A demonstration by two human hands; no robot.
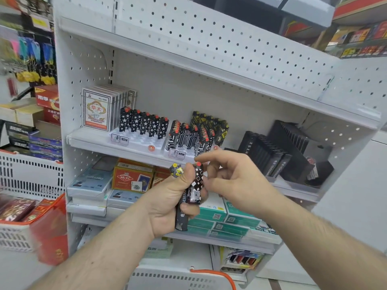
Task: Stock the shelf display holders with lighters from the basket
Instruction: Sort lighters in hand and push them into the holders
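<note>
Left hand (167,204) grips spare lighters (184,206), right hand (228,178) pinches one lighter (198,178); I should seat it upright in the holder (146,143)

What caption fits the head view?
Left hand grips black patterned lighters; right hand pinches one before white shelf holders.

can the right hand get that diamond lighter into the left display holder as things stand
Probably yes: the right hand pinches the diamond lighter, and the left display holder shows bare front slots with nothing between.
</note>
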